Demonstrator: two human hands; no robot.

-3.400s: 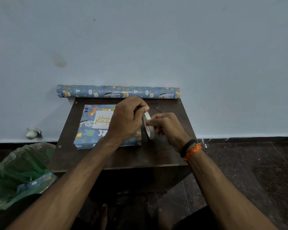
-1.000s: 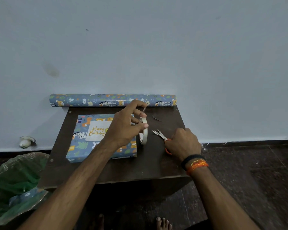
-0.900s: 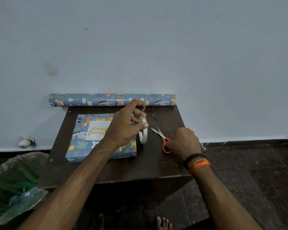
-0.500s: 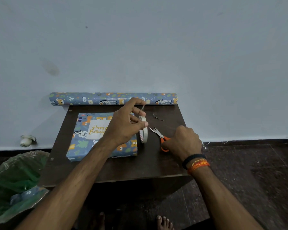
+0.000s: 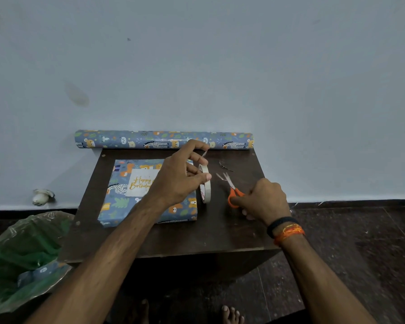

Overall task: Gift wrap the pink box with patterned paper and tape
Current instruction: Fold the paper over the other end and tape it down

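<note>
Tape roll (image 5: 205, 184): light, stiff ring, sticky strip prone to curling; my left hand (image 5: 177, 177) holds it on edge, thumb and fingers pinching roll and pulled end. Scissors (image 5: 230, 189): gripped by orange handles in my right hand (image 5: 263, 199). Wrapped box (image 5: 126, 195): beneath my left wrist.

Dark matt wood on the table (image 5: 178, 239); glossy printed paper on the roll (image 5: 131, 140); orange plastic handles, metal blades on the scissors (image 5: 230, 190).
</note>
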